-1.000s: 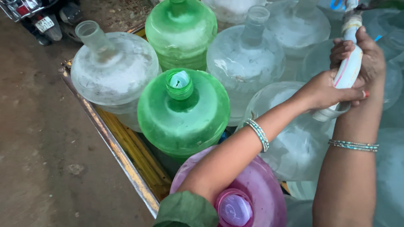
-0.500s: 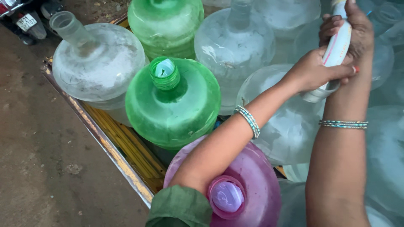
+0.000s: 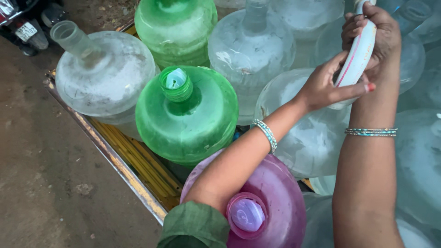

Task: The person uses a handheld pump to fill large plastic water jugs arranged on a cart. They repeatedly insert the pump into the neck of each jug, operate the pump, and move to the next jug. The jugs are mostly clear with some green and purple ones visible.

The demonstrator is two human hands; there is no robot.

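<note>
**Head view: both hands clamped on a white hose above a cart of water jugs**

Head view, looking down. Nearest the camera sits a pink water jug (image 3: 271, 202) with a pale lilac cap (image 3: 246, 214) closing its neck. The left forearm crosses just above it, coming out of a green sleeve (image 3: 195, 227) and wearing a beaded bracelet (image 3: 266, 134) at the wrist. The right forearm rises beside it, with thin bangles (image 3: 371, 132) around the wrist.

Farther up, the left hand (image 3: 324, 87) is closed around the lower part of a white hose (image 3: 359, 54) with a thin red stripe, thumb on top and fingers wrapped under it. The right hand (image 3: 379, 36) grips the same hose just above, fingers curled tightly over it. The hose end hangs over a clear water jug (image 3: 317, 138), close above its top; whether it touches the jug cannot be told.

To the left stands a green water jug (image 3: 186, 115) with an open neck. Beyond it are another green jug (image 3: 177, 27), a frosted clear jug (image 3: 103, 76) with a bare neck, and a second clear jug (image 3: 250, 46). The jugs stand packed together on a cart with a yellow metal edge (image 3: 124, 170), next to a dirt ground (image 3: 46, 183). A parked motorbike (image 3: 23, 23) shows at the far left corner.
</note>
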